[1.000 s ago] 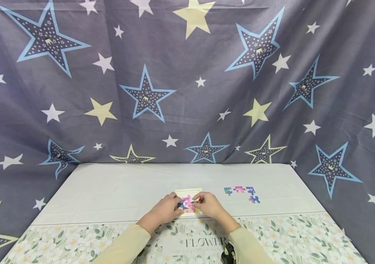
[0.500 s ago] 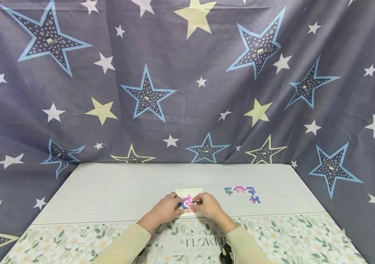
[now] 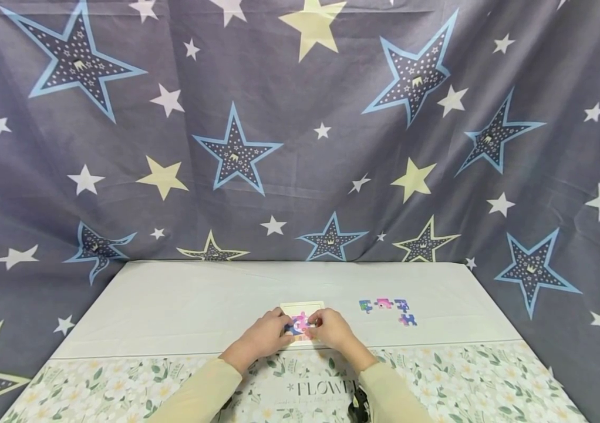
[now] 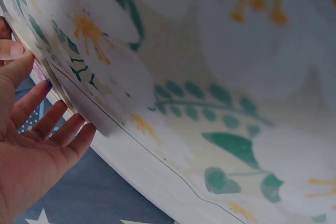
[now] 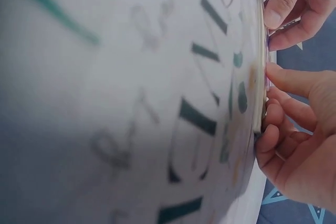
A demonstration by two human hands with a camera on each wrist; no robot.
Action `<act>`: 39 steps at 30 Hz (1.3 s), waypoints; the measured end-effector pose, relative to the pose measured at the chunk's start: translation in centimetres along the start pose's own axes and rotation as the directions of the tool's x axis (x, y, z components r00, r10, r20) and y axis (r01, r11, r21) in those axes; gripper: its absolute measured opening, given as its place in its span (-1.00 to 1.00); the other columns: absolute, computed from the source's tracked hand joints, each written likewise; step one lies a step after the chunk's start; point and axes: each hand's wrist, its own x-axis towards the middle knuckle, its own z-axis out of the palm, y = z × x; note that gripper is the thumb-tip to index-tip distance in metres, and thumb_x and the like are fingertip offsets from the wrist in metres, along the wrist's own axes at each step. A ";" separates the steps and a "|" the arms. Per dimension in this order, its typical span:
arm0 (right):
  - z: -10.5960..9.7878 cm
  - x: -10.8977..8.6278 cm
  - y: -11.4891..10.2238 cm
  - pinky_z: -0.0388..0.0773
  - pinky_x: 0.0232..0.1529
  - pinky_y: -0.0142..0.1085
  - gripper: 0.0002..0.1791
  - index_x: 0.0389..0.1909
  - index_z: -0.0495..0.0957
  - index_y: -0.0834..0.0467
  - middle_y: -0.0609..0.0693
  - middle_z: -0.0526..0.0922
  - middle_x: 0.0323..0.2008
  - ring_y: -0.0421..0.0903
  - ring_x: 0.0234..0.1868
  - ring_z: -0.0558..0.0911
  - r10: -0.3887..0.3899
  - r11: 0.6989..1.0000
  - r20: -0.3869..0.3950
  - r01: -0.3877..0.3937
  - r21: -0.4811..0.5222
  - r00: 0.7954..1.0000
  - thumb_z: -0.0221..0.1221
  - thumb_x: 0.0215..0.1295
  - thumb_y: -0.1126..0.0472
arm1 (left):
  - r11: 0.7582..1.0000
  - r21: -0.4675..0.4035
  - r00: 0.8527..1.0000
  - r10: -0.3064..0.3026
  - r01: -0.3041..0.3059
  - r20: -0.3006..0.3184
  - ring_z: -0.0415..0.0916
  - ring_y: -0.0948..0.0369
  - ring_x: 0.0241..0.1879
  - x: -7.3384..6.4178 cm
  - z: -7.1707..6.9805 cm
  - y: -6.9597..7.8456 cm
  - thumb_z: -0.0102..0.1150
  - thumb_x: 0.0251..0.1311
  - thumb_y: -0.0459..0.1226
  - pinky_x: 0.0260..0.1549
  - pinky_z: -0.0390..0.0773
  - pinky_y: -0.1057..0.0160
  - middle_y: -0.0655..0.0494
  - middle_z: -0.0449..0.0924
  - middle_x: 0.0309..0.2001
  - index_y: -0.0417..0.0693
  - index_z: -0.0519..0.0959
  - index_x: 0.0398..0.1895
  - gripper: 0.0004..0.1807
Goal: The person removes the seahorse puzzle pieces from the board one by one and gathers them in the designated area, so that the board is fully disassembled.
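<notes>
A pale-framed jigsaw puzzle lies on the table, with pink, blue and purple pieces in the lower part of its tray. My left hand rests at its left side, thumb and fingertips touching the pieces and frame. In the left wrist view, the other fingers are spread along the frame's edge. From the right, my right hand pinches a puzzle piece between thumb and forefinger low over the tray, its remaining fingers curled. The fingers mostly hide that piece. The right wrist view shows both hands close together at the frame.
Several loose puzzle pieces lie to the right of the frame, one blue piece nearer me. A white cover spans the back of the table, a floral cloth the front. A star-patterned curtain hangs behind.
My right fingers have settled slightly lower onto the puzzle with the piece. The left hand and the loose pieces stay where they were.
</notes>
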 end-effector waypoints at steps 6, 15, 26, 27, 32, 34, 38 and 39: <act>0.2 0.2 -0.1 0.33 -0.46 -0.36 -0.84 -0.28 0.60 0.19 -0.03 0.46 -0.47 -0.14 -0.44 0.40 0.035 0.999 -0.006 -0.035 0.010 0.999 0.29 0.11 0.25 | 1.000 -0.005 1.000 0.002 -0.002 -0.003 0.40 0.17 -0.21 0.0 0.2 -0.1 0.17 0.20 -0.10 -0.22 0.52 0.12 0.07 0.44 -0.13 -0.11 0.55 -0.02 -0.64; 0.0 0.1 -0.3 0.31 -0.48 -0.36 -0.87 -0.30 0.56 0.19 -0.01 0.42 -0.47 -0.12 -0.45 0.38 0.065 0.996 0.010 -0.065 0.059 0.998 0.27 0.13 0.29 | 1.000 -0.015 1.000 0.016 -0.016 -0.016 0.38 0.19 -0.25 0.1 0.1 -0.1 0.19 0.19 -0.11 -0.26 0.51 0.15 0.08 0.44 -0.16 -0.11 0.57 -0.06 -0.66; -0.1 0.1 -0.7 0.31 -0.47 -0.35 -0.85 -0.33 0.53 0.18 -0.02 0.42 -0.48 -0.12 -0.46 0.38 0.069 0.996 0.005 -0.069 0.051 0.998 0.30 0.09 0.28 | 1.000 -0.023 1.000 0.003 -0.004 -0.011 0.39 0.20 -0.25 0.0 0.1 -0.1 0.20 0.18 -0.12 -0.27 0.51 0.16 0.09 0.44 -0.16 -0.11 0.57 -0.07 -0.67; -0.1 0.1 -0.7 0.31 -0.48 -0.36 -0.84 -0.34 0.53 0.17 -0.02 0.42 -0.49 -0.13 -0.46 0.38 0.069 0.996 0.002 -0.069 0.052 0.998 0.31 0.09 0.28 | 1.000 -0.024 1.000 0.005 -0.006 -0.012 0.39 0.20 -0.25 0.0 0.1 -0.1 0.20 0.18 -0.12 -0.27 0.51 0.17 0.09 0.44 -0.16 -0.11 0.57 -0.07 -0.67; 0.0 0.0 -0.7 0.30 -0.51 -0.38 -0.83 -0.35 0.54 0.17 -0.03 0.43 -0.53 -0.14 -0.50 0.38 0.056 0.998 -0.020 -0.055 0.045 0.998 0.33 0.05 0.29 | 1.000 -0.024 1.000 0.009 -0.009 -0.011 0.39 0.20 -0.24 0.1 0.2 -0.1 0.19 0.18 -0.12 -0.26 0.52 0.17 0.09 0.43 -0.17 -0.11 0.57 -0.06 -0.67; 0.0 0.0 -0.6 0.30 -0.52 -0.38 -0.82 -0.36 0.54 0.17 -0.04 0.43 -0.54 -0.15 -0.52 0.37 0.054 0.998 -0.030 -0.053 0.046 0.998 0.35 0.03 0.28 | 1.000 -0.021 1.000 0.007 -0.007 -0.008 0.39 0.20 -0.24 0.1 0.2 -0.1 0.18 0.19 -0.12 -0.26 0.51 0.16 0.09 0.43 -0.16 -0.11 0.57 -0.06 -0.67; 0.0 0.0 -0.5 0.28 -0.55 -0.40 -0.82 -0.38 0.56 0.16 -0.06 0.41 -0.57 -0.17 -0.54 0.36 0.057 0.997 -0.044 -0.055 0.059 0.997 0.36 0.02 0.26 | 1.000 -0.014 1.000 0.006 -0.006 -0.005 0.39 0.20 -0.24 0.2 0.1 -0.1 0.18 0.19 -0.12 -0.26 0.51 0.16 0.09 0.43 -0.16 -0.11 0.57 -0.05 -0.67; 0.0 0.0 -0.4 0.27 -0.56 -0.41 -0.82 -0.38 0.56 0.15 -0.06 0.41 -0.58 -0.18 -0.55 0.35 0.060 0.996 -0.045 -0.057 0.063 0.997 0.36 0.02 0.26 | 1.000 -0.013 1.000 0.007 -0.007 -0.005 0.39 0.20 -0.24 0.2 0.1 -0.1 0.18 0.19 -0.11 -0.26 0.51 0.16 0.09 0.43 -0.16 -0.11 0.56 -0.05 -0.66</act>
